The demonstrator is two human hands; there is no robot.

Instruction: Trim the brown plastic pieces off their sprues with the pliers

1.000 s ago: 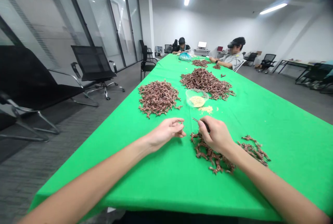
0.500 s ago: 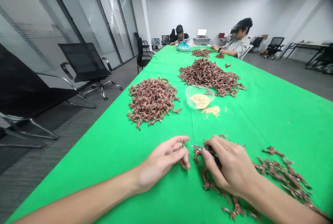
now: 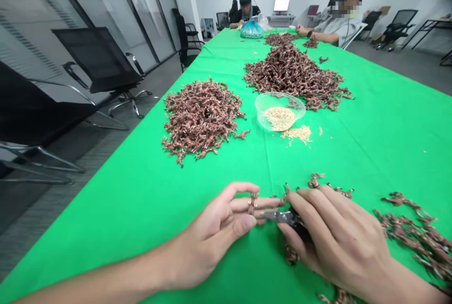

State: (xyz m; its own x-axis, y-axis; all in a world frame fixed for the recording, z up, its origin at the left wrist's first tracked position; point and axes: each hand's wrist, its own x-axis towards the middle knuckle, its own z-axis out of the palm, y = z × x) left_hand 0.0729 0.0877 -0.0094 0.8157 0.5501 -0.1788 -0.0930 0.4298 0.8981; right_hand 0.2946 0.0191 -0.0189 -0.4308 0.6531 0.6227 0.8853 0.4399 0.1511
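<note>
Left hand (image 3: 213, 231): your fingers (image 3: 243, 186), slightly parted, pinched an animal figurine (image 3: 252, 204)
Right hand (image 3: 344, 236): you gripped pliers (image 3: 286, 218) tightly, figurine's four o'clock

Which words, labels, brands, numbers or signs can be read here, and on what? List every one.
None can be read.
Monitor at the far end: bright screen, too small to read.
Blue bag: too far off and blurred to tell any print.
Pliers: no lettering visible on the part that shows.
Clear bowl: no label visible.
</note>
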